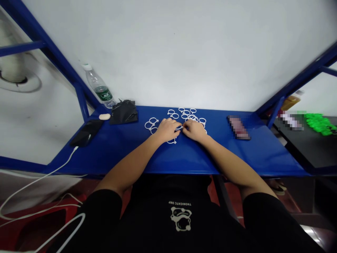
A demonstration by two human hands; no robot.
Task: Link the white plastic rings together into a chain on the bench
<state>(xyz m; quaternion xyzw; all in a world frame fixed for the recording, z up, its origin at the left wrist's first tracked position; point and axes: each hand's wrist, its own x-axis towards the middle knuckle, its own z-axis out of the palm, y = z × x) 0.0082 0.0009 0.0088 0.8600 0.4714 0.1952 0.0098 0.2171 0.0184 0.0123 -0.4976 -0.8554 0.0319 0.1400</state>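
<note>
Both hands rest together on a blue table [184, 158]. My left hand [166, 129] and my right hand [194, 130] have their fingers curled, and they pinch a small white plastic ring [179, 128] between them. Another white ring [171, 141] lies under my left hand. Several loose white rings [186, 114] are scattered just beyond the hands, with a few more rings [151, 124] to the left.
A plastic water bottle [99, 87] stands at the back left by a crumpled black bag [123, 111] and a small white case [104, 116]. A black phone [86, 133] on a white cable lies at left, another phone [238, 128] at right. Green parts [319, 123] sit far right.
</note>
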